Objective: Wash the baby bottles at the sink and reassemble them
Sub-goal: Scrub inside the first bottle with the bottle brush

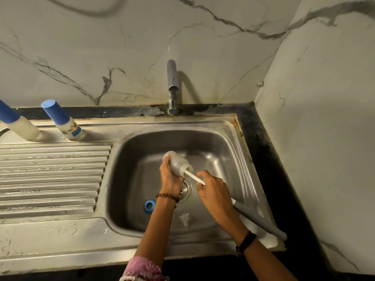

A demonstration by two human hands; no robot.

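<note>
One stainless steel sink with a ribbed draining board (pixel 60 179) takes up most of the view, with one chrome tap (pixel 172 86) at its back edge, no water visibly running. Two capped baby bottles, pale bodies under blue cylindrical caps, stand on the steel well away from the fingers, one with a printed label (pixel 67 122) and one plain at the frame's edge (pixel 18 124). One long bottle brush with a white stem and grey handle (pixel 259 220) runs through the right hand (pixel 213 191), whose fingers are curled round the stem just beside the bottle's mouth, the grey handle trailing out behind the wrist. One open translucent plastic baby bottle (pixel 178 163) is held over the basin in the left hand (pixel 170 177), fingers wrapped round its body and fingertips reaching its base; the brush's stem enters its neck, the head hidden inside. It looks light and fairly stiff, probably slick when wet, so a full wrap round the body, as here, seems the safest hold against the brush's push. Below the fingers, on the basin floor, lie one blue plastic screw ring (pixel 149 206) and one small clear teat (pixel 185 219), near the drain; both are small and likely slippery, the teat probably soft.
</note>
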